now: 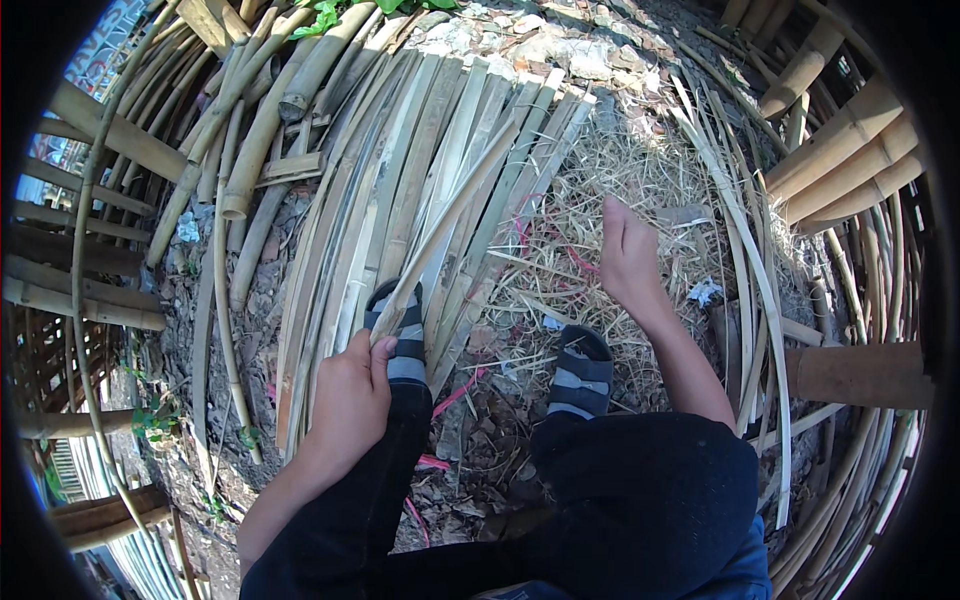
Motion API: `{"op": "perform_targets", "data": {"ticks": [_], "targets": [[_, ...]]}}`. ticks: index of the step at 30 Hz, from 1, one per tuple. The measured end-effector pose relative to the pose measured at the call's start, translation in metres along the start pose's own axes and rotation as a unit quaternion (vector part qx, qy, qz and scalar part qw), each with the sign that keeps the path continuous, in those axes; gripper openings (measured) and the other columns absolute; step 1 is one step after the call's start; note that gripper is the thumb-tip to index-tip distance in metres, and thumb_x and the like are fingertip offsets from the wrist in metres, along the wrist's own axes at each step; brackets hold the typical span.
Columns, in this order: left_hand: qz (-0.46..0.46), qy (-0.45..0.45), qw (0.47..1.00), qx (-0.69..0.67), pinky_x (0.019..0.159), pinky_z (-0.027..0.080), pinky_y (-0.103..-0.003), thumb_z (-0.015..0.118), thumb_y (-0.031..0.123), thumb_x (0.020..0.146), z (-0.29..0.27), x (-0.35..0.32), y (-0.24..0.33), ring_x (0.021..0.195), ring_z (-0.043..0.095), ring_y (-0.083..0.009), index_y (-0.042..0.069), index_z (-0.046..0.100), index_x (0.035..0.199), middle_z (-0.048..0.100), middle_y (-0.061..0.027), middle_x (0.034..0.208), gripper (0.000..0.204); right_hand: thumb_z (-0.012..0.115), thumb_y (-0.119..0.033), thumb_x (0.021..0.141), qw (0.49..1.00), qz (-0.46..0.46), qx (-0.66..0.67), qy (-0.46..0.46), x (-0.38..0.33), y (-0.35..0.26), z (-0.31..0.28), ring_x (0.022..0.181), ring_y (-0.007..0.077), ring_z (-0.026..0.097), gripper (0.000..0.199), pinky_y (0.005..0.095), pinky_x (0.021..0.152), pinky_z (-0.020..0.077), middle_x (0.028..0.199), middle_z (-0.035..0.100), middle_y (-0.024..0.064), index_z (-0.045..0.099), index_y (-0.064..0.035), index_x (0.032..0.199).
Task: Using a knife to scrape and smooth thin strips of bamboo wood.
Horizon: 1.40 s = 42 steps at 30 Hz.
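My left hand [348, 398], low and left of centre, is closed round the near end of a split bamboo strip [452, 212]. The strip slants away to the upper right, above a row of flat bamboo strips [408, 160] lying on the ground. Over a litter of pale bamboo shavings [590, 170], my right hand [630, 262] is raised with its fingers curled in and the thumb on top. Whatever it may hold is hidden. The two hands are well apart, and the right one does not touch the strip.
Thick bamboo poles [265, 130] are heaped at the far left, and more poles [850, 165] at the right. Long thin strips [745, 260] lie right of the shavings. Pink cord [458, 392] lies between my feet. My sandalled right foot [582, 372] is by the shavings.
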State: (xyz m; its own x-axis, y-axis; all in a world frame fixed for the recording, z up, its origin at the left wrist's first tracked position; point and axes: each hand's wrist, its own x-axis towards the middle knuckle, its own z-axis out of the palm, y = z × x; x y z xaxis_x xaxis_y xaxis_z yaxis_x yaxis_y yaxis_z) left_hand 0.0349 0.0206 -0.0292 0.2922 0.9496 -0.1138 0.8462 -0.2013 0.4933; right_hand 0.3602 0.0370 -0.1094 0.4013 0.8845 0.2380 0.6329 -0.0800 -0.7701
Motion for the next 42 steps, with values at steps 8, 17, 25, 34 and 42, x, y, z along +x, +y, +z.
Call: {"op": "perform_targets", "data": {"ticks": [8,17,25,34,42], "targets": [[0.047,0.009,0.997,0.061,0.053,0.045,-0.053,0.053,0.018,0.099,0.016,0.004,-0.006,0.060,0.061,-0.0442,0.000,0.051,0.085,0.060,-0.0238,0.065,0.024,0.058,-0.039,0.095,0.943,-0.310,0.015,-0.121,-0.073,-0.081,0.083,0.047,0.0304,0.061,0.042,0.0401,0.044,0.0492,0.060,0.060,0.0132,0.054,-0.0022,0.076],[0.079,0.036,0.992,0.091,0.052,0.046,-0.052,0.054,0.018,0.099,0.011,0.003,0.000,0.060,0.062,-0.0435,0.001,0.049,0.084,0.060,-0.0238,0.067,0.023,0.061,-0.042,0.093,0.916,-0.385,-0.084,-0.081,-0.058,-0.078,0.078,0.044,0.0230,0.060,0.043,0.0352,0.039,0.0470,0.055,0.055,0.0090,0.054,-0.0043,0.073],[0.027,0.020,0.995,0.091,0.053,0.045,-0.054,0.052,0.018,0.100,0.007,-0.002,-0.013,0.061,0.060,-0.0465,-0.001,0.049,0.083,0.059,-0.0263,0.065,0.026,0.048,-0.037,0.101,0.962,-0.165,-0.213,-0.041,0.015,-0.011,0.036,0.050,0.0326,0.063,0.044,0.0433,0.042,0.0470,0.056,0.060,0.0177,0.060,-0.0014,0.080],[0.036,-0.003,0.996,0.078,0.054,0.045,-0.055,0.051,0.019,0.100,0.016,0.004,-0.003,0.062,0.060,-0.0471,-0.001,0.049,0.083,0.059,-0.0267,0.065,0.026,0.055,-0.040,0.097,0.954,-0.267,-0.027,-0.135,-0.061,-0.073,0.073,0.047,0.0335,0.062,0.044,0.0439,0.044,0.0493,0.056,0.060,0.0148,0.058,-0.0020,0.075],[0.034,0.012,0.998,0.052,0.051,0.041,-0.053,0.053,0.017,0.100,0.013,-0.002,-0.011,0.057,0.056,-0.0487,-0.003,0.052,0.082,0.054,-0.0276,0.058,0.027,0.056,-0.041,0.096,0.955,-0.248,-0.128,-0.094,-0.007,-0.024,0.063,0.046,0.0314,0.061,0.044,0.0426,0.043,0.0489,0.054,0.059,0.0143,0.059,-0.0036,0.073]]}}
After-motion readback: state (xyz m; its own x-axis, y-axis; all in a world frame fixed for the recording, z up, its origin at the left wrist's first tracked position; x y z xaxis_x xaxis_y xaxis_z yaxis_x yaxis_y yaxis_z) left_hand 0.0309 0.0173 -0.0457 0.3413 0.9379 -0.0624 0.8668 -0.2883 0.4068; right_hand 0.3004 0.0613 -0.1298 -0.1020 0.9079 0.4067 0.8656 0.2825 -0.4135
